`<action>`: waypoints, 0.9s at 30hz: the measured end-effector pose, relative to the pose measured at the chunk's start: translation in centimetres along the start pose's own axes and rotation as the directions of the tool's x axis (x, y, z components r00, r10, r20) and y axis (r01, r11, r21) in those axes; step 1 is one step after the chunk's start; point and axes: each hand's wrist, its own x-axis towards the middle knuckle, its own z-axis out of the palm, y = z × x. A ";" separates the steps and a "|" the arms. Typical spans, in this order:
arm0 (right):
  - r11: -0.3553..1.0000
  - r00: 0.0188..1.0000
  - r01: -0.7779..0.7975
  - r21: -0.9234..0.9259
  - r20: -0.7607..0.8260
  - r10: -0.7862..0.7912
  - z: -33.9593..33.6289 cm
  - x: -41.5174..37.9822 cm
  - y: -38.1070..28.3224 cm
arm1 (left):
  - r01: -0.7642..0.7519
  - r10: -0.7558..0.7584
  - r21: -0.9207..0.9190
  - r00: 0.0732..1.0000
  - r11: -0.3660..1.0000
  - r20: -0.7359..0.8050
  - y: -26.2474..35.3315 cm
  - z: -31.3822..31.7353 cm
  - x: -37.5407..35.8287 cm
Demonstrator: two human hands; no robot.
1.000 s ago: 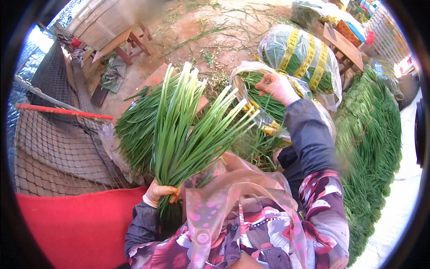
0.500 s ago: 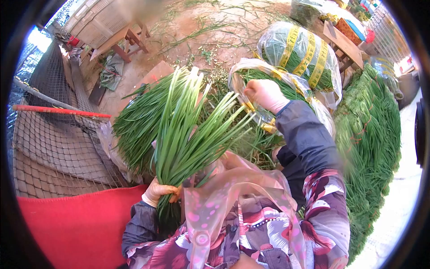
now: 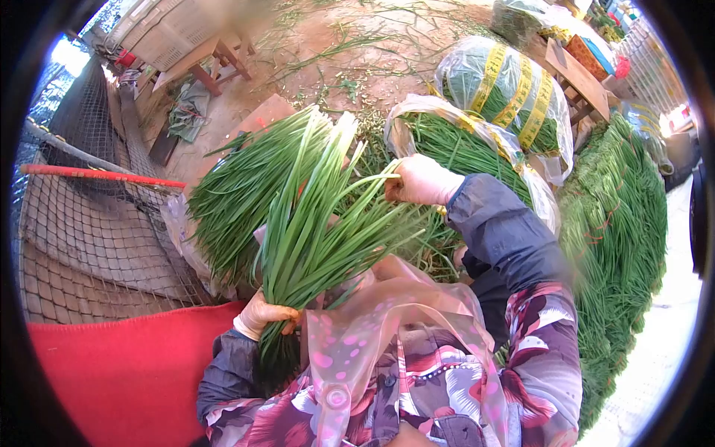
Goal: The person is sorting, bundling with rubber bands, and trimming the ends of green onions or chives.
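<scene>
My left hand (image 3: 267, 316), in a pale glove, is wrapped round the lower part of a bunch of long green stalks (image 3: 305, 246). The bunch fans out upward, its pale ends at the top. My right hand (image 3: 423, 181), also gloved, pinches the pale end of a stalk on the bunch's right side. A second pile of green stalks (image 3: 234, 194) lies just behind and left of the bunch. Right of my right hand, an open plastic bag (image 3: 514, 158) with yellow printing holds more green stalks.
A wrapped bundle (image 3: 500, 89) with yellow tape lies behind the open bag. Tall stacked greens (image 3: 614, 246) line the right side. Netting (image 3: 89, 238), a red pole (image 3: 104, 176) and red cloth (image 3: 126, 372) are at left. A wooden bench (image 3: 197, 65) stands at the back left.
My right hand has moved left and down from the open bag's edge to the bunch and now pinches a stalk end. My left hand still grips the bunch in nearly the same place.
</scene>
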 end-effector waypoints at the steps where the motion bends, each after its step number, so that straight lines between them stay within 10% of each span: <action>1: 0.994 0.998 0.013 -0.110 -0.063 -0.020 0.0 0.0 -0.4 | -0.008 0.008 -0.007 1.000 1.000 0.011 0.1 0.1 0.1; 10: 0.973 0.786 -0.216 -0.076 -0.605 0.127 -4.0 -2.1 3.8 | -0.089 0.091 -0.152 0.996 0.984 0.006 -0.7 -1.3 0.9; 13: 0.863 0.620 -0.484 0.144 -0.640 0.455 -6.5 -5.8 8.3 | -0.097 0.102 -0.195 0.995 0.976 0.014 -0.9 -2.0 0.5; 15: 0.749 0.618 -0.650 -0.128 -0.663 0.423 -5.1 -8.9 11.7 | -0.109 0.115 -0.204 0.993 0.973 0.014 -0.9 -2.4 0.3; 16: 0.590 0.704 -0.710 -0.385 -0.431 0.565 -3.2 -9.3 12.3 | -0.134 0.146 -0.255 0.989 0.958 0.027 -0.9 -2.6 0.4; 19: 0.648 0.652 -0.395 -0.652 0.298 0.697 3.4 -10.9 9.5 | -0.181 0.192 -0.292 0.981 0.939 0.008 0.2 -2.0 0.7; 21: 0.747 0.745 -0.437 -0.502 0.264 0.613 3.7 -8.5 3.7 | -0.249 0.254 -0.305 0.967 0.919 -0.021 0.5 -1.3 1.2; 23: 0.985 0.985 -0.171 0.040 -0.009 0.171 4.3 -6.8 -1.1 | -0.238 0.254 -0.314 0.967 0.919 0.011 0.4 -1.2 1.9; 25: 0.914 0.991 0.107 0.391 -0.117 -0.066 8.0 -3.8 -4.4 | -0.240 0.292 -0.362 0.952 0.901 0.095 0.8 -0.4 2.8; 27: 0.913 0.985 0.168 0.372 -0.101 -0.140 8.6 -2.2 -9.4 | -0.231 0.310 -0.399 0.940 0.888 0.146 0.4 0.5 3.5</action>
